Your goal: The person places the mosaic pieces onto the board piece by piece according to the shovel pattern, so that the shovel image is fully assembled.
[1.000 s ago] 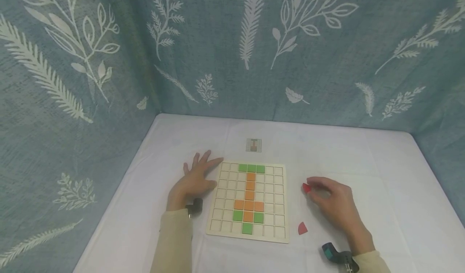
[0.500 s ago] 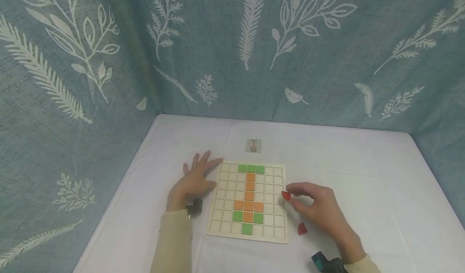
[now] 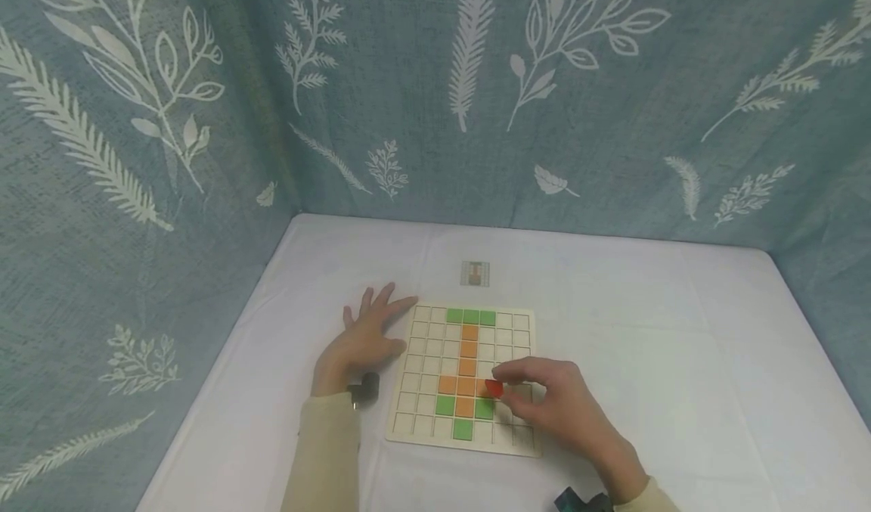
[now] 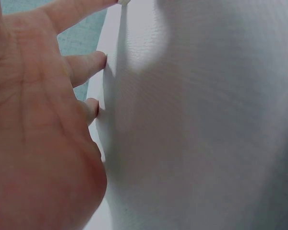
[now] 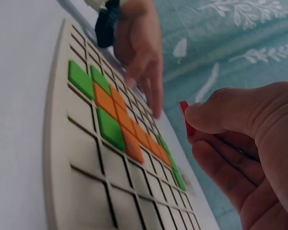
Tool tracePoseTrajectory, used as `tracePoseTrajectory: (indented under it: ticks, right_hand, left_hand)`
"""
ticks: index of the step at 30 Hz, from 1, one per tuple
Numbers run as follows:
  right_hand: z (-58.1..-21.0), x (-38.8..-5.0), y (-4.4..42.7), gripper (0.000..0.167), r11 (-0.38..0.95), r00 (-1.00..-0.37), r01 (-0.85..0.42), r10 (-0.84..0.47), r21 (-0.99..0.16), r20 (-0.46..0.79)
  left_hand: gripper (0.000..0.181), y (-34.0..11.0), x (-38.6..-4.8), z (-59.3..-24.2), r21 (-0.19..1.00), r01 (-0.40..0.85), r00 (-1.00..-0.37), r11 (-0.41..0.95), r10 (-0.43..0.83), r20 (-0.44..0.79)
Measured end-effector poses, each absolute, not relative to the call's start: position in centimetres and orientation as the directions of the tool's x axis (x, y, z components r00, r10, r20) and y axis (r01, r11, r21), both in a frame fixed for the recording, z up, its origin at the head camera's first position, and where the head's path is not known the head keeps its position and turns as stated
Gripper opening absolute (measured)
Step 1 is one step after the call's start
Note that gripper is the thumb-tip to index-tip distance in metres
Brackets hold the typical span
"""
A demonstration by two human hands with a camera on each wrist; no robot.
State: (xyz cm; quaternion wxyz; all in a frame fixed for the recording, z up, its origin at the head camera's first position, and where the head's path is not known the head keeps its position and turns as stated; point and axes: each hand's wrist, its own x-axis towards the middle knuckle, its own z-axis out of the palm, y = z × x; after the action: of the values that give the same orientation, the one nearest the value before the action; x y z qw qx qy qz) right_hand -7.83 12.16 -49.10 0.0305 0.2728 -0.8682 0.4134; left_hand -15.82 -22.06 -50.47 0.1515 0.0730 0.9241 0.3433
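Observation:
A cream grid board [image 3: 422,423] lies on the table with orange tiles [image 3: 468,349] in a cross shape. Green tiles [image 3: 471,317] fill part of its far row, and others sit around the near end of the orange ones. Over the board's right half my right hand [image 3: 565,402] pinches a red fan-shaped tile [image 3: 494,389] between thumb and fingers, near the right orange tile. In the right wrist view the red tile [image 5: 186,117] appears edge-on, above the board. My left hand [image 3: 364,340] rests by the board's left side, fingers spread, index fingertip and thumb at its edge.
A small pattern card [image 3: 475,274] lies beyond the board's far edge. White cloth [image 3: 653,293] covers the table, and a teal leaf-printed curtain [image 3: 422,81] stands behind it. A dark wrist device [image 3: 364,389] is on each wrist.
My right hand has moved left from beside the board to over it, carrying the red tile. Another red tile on the cloth is now hidden behind that hand. My left hand has stayed put.

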Motion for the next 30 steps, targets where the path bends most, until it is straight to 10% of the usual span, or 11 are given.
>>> tracePoseTrajectory:
  ticks: [30]
  right_hand:
    - [-52.2, -5.9, 5.9, 0.027, 0.313, -0.674, -0.67, -0.638, -0.673, 0.373]
  left_hand:
    - [0.085, -21.9, -15.6, -50.3, 0.673, 0.048, -0.949, 0.738, 0.245, -0.2]
